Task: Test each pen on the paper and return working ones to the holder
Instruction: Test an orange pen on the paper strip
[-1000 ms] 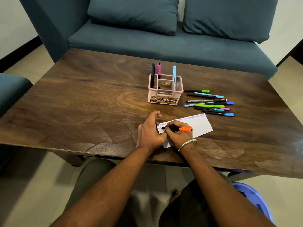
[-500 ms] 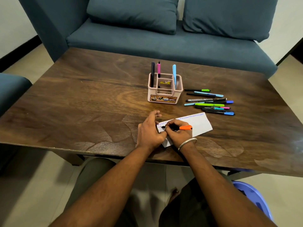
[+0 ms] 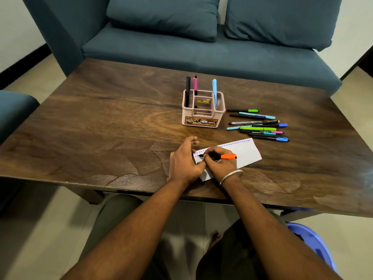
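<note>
Pinching the orange-capped pen (image 3: 219,156) in our right hand (image 3: 221,165), we wrote on paper (image 3: 245,153); left hand (image 3: 184,161) fingers spread, pressing it flat.

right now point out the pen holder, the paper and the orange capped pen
pen holder (image 3: 202,121): head view, front wall
paper (image 3: 247,151): head view, bare right part
orange capped pen (image 3: 228,157): head view, orange cap

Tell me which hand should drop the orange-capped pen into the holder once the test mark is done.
Right. The right hand already grips the orange-capped pen, and the pink holder stands just beyond it across the table. The left hand is pressing down on the paper, so it should probably stay there.
</note>
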